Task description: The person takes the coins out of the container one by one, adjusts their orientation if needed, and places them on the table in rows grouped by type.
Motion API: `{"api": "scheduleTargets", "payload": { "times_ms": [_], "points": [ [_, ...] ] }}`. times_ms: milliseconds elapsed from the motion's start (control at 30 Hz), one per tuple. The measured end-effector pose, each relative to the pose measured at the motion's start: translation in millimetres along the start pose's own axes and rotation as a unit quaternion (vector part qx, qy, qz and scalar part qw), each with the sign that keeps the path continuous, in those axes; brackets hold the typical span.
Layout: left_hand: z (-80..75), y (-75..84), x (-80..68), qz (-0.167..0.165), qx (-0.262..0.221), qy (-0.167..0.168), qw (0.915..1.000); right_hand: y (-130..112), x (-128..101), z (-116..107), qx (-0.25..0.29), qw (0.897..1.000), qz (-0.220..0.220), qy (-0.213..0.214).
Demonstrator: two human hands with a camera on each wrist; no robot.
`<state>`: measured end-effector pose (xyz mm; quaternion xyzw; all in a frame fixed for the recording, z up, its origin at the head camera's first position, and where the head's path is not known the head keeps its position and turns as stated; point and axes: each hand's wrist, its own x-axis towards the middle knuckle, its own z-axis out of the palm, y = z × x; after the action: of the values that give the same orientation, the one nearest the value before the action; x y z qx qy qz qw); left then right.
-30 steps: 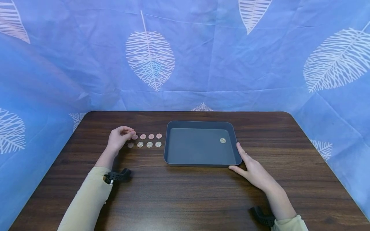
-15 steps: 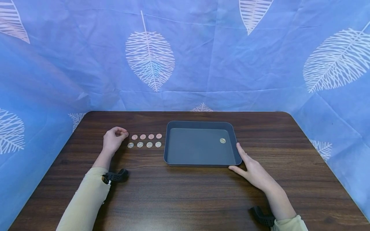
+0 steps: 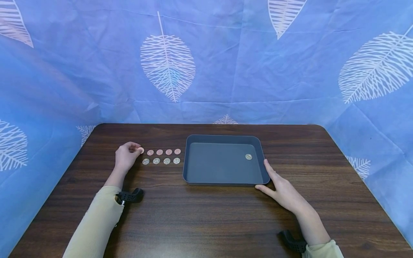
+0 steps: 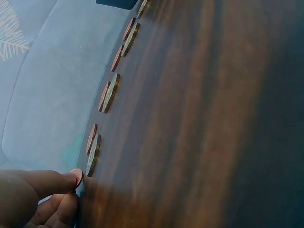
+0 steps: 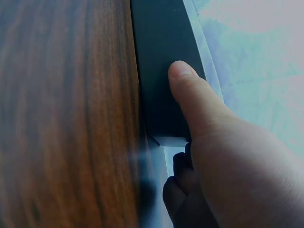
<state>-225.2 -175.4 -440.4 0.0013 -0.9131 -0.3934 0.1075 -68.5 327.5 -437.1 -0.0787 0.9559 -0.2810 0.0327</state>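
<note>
Left hand (image 3: 127, 156) pinches a copper coin (image 3: 141, 150) at the row's (image 3: 164, 156) end; right hand (image 3: 280, 190), fingers straight, steadies the tray (image 3: 190, 178) corner (one coin inside (image 3: 248, 157)).

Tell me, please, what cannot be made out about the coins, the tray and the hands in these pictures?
- Coin faces: too small in the head view, edge-on in the left wrist view.
- Copper coin pinched by the left hand: mostly hidden by fingertips.
- Right hand fingers: hidden behind the tray corner in the right wrist view.
- Tray interior: out of both wrist views.
</note>
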Motion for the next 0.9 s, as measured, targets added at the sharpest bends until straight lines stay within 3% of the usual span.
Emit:
{"api": "scheduleTargets", "payload": {
  "times_ms": [667,900],
  "points": [
    [4.4,0.5,0.4,-0.019,-0.002,0.014,0.9997,-0.3,1.1,-0.2,-0.003,1.0,0.003,-0.003],
    [13.5,18.2,0.2,0.002,-0.032,0.036,0.9988,0.4,0.5,0.6,-0.002,1.0,0.002,-0.005]
  ]
}}
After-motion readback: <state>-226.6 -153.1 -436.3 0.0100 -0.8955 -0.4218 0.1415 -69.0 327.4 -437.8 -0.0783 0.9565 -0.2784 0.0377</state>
